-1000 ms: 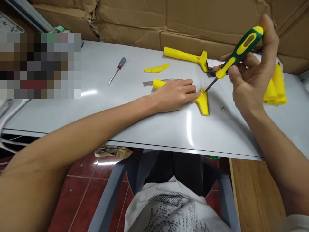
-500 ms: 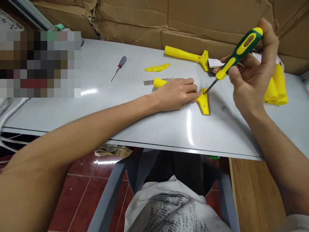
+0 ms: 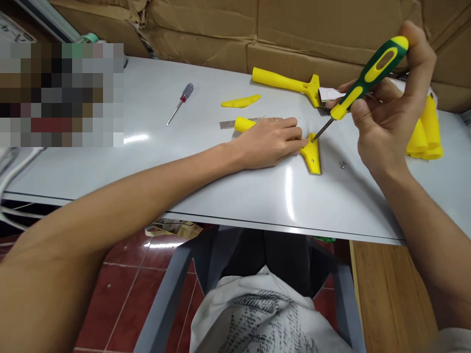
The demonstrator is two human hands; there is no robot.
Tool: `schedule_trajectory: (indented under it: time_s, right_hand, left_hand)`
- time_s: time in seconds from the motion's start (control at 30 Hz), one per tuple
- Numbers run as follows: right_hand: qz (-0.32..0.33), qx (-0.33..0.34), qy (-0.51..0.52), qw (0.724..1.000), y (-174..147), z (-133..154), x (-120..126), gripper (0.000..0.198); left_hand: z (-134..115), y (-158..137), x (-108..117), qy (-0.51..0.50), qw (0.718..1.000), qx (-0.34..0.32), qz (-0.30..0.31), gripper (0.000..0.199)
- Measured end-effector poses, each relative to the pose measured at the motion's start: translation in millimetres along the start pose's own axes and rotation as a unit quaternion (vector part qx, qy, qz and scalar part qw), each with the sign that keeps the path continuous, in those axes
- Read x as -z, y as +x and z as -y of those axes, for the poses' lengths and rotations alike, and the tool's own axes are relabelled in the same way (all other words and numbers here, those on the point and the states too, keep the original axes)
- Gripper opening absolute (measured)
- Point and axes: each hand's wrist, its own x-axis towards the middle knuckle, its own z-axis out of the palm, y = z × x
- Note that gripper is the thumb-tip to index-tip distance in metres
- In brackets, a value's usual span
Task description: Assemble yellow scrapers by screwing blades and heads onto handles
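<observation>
Yellow plastic scraper (image 3: 311,159) is lying on the surface (image 3: 228,191); left hand (image 3: 272,142) is gripping its handle from above, fingers curled, head sticking out to the right. Right hand (image 3: 386,117) is gripping a green-and-yellow screwdriver (image 3: 371,78), one finger capping the butt, shaft slanting down to the upper screw spot on the head.

My read on handling: scraper is looking light and stiff, likely a bit slick and prone to rolling. Best hold: neck, just behind the head. Thin metal edge (image 3: 321,159) is showing along the head's right side; probably sharp, keep fingers off. Over-torquing could be stripping the plastic.

Loose screws (image 3: 342,165) are lying right of the head: tiny, easy to lose, fingertip pinch only.

Farther out: metal strip (image 3: 227,125) is lying by the handle's end, flat yellow piece (image 3: 241,101) beyond it, small screwdriver (image 3: 180,104) off left. Second scraper (image 3: 279,81) is lying near the cardboard (image 3: 221,44); more yellow handles (image 3: 431,132) are sitting far right, partly hidden by the right hand.
</observation>
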Motion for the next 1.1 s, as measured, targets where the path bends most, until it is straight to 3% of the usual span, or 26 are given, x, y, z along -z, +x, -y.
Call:
schedule_trajectory:
  time_s: [0.23,0.4,0.47,0.53,0.63,0.73,0.93,1.1]
  right_hand:
    - [0.030,-0.009,-0.005,0.999,0.9,3.4,5.3,0.080]
    - [0.138,-0.011,0.007,0.990,11.6,8.6,14.3,0.078]
    - [0.153,-0.007,-0.004,0.988,14.3,12.2,14.5,0.075]
    - [0.142,0.017,-0.010,0.990,15.5,13.0,12.4,0.077]
    - [0.118,0.068,-0.019,0.990,15.0,9.5,8.8,0.098]
    - [0.089,0.073,-0.076,0.990,11.7,6.3,8.7,0.115]
    - [-0.002,0.071,-0.118,0.990,3.1,7.8,6.4,0.087]
    - [-0.026,0.087,-0.139,0.986,4.5,10.3,3.5,0.096]
  left_hand:
    - [-0.2,0.2,0.6,-0.021,1.000,0.009,0.006,0.040]
    - [0.2,0.5,0.7,-0.010,1.000,-0.001,0.008,0.040]
    - [0.4,0.3,0.1,-0.018,1.000,0.003,0.009,0.040]
    - [0.5,0.0,-0.6,-0.034,0.999,0.012,0.006,0.039]
    - [0.7,-0.2,-1.5,-0.042,0.999,0.012,-0.001,0.039]
    - [0.6,0.0,-1.4,-0.017,1.000,-0.001,-0.001,0.040]
    - [0.3,0.3,-0.9,-0.023,1.000,-0.002,-0.005,0.038]
    - [0.7,-0.4,-0.3,-0.018,1.000,-0.007,-0.007,0.037]
